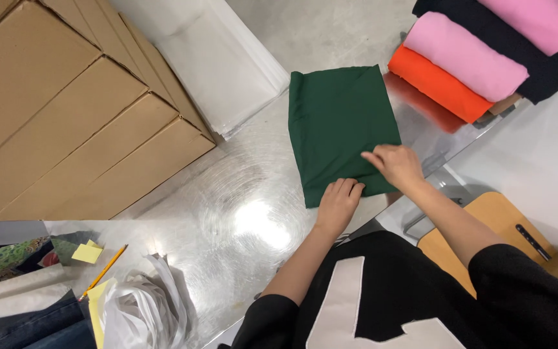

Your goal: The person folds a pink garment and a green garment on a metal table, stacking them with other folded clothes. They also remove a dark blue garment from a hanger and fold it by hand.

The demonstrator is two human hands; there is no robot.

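On the steel counter (227, 194), both hands press flat, fingers spread, on the folded green cloth's (340, 123) near edge; left hand (338, 201), right hand (395, 165); cloth extends away.

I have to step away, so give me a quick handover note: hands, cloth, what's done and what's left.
Left hand: flat on the near edge of the folded dark green cloth, gripping nothing.
Right hand: pressing the cloth's near right corner.
The cloth lies folded into a rectangle on the metal table.
Folded pink, orange and black cloths are stacked at far right.
Done: green cloth folded. Left: it is not yet on that stack.
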